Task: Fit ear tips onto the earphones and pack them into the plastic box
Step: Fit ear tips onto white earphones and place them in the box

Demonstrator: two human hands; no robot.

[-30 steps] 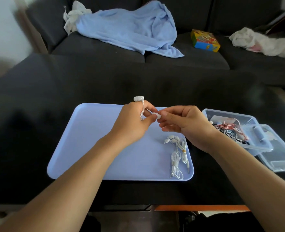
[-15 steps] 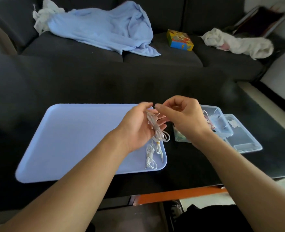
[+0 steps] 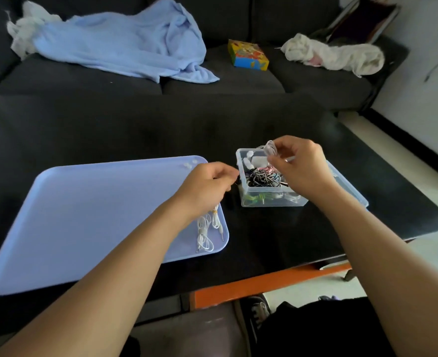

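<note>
White coiled earphones point(image 3: 270, 148) hang pinched in the right hand point(image 3: 299, 168) above the clear plastic box point(image 3: 267, 200), right of centre frame. Left hand point(image 3: 207, 185), fingers curled on nothing visible, hovers over the lilac plastic tray's point(image 3: 84, 215) right edge, where two more white earphones point(image 3: 207, 230) lie. Bare black table point(image 3: 277, 235) separates tray and box.

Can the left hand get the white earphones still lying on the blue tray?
Probably yes. The left hand is right above the white earphones on the blue tray, with nothing covering them, though its fingers look curled, maybe already pinching something.
</note>
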